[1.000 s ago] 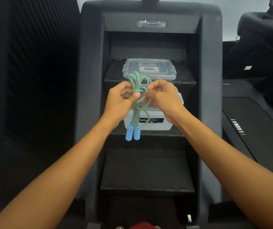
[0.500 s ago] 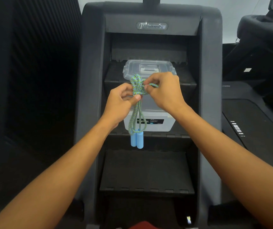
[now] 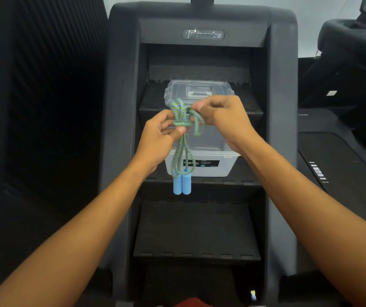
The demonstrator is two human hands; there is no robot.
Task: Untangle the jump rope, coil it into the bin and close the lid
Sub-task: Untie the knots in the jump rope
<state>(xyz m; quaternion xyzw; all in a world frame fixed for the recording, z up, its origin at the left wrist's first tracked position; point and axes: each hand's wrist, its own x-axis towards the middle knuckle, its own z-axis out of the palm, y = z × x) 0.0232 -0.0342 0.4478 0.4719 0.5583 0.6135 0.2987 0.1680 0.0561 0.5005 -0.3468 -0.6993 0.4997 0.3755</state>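
Observation:
A green-and-blue speckled jump rope (image 3: pixel 180 120) is bunched in a knot between my hands, held in the air in front of the bin. Its two light-blue handles (image 3: pixel 182 183) hang side by side below the knot. My left hand (image 3: pixel 161 138) pinches the knot from the left with thumb and fingers. My right hand (image 3: pixel 223 120) grips strands of the rope at the knot's right side. Behind them the clear plastic bin (image 3: pixel 213 167) stands on a black step, and its clear lid (image 3: pixel 198 90) lies on the step above, partly hidden by my hands.
The bin stands on a dark stair-climber machine (image 3: pixel 202 34) with black steps; one step (image 3: pixel 196 229) lies below the bin. A dark ribbed panel (image 3: pixel 40 85) fills the left. Another machine's black deck (image 3: pixel 337 160) is at the right.
The handles have dropped lower as the rope lengthened below the knot. My right hand rose from beside the knot and now pulls strands at its upper right. My left hand has stayed put.

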